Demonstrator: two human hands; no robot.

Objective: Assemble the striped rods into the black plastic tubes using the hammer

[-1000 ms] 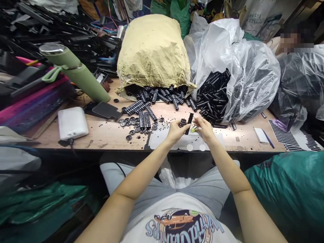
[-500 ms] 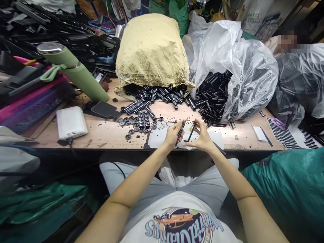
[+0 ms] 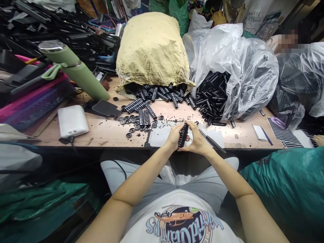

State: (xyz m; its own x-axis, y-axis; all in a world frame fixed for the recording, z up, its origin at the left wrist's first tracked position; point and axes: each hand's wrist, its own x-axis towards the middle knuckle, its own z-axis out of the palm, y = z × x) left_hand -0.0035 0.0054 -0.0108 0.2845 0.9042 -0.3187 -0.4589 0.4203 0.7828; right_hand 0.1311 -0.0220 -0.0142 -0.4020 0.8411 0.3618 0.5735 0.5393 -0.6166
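Observation:
Over the front edge of the table, my left hand [image 3: 174,136] is closed around a black ribbed cylinder with white marks [image 3: 182,137]. My right hand [image 3: 196,140] grips a slim black strip [image 3: 186,130] by its two ends, thumb low and fingers high. The strip lies along the cylinder's right side; whether it is seated there I cannot tell. Beneath the hands is a white sheet [image 3: 159,136], and a dark pen-like tool [image 3: 214,142] lies just right of my right hand. Similar ribbed cylinders [image 3: 144,118] lie beyond, with black discs [image 3: 129,135] near them.
A yellow sack [image 3: 152,50] spills more cylinders at the back. Right of it, a clear plastic bag [image 3: 255,77] holds black strips [image 3: 214,96]. A green flask [image 3: 78,74] and a white box [image 3: 73,121] stand left. Another person's hand [image 3: 318,139] shows at the right edge.
My right hand has moved left and brought the black strip, held apart before, against the cylinder in my left hand. Another person's hand has appeared at the right edge.

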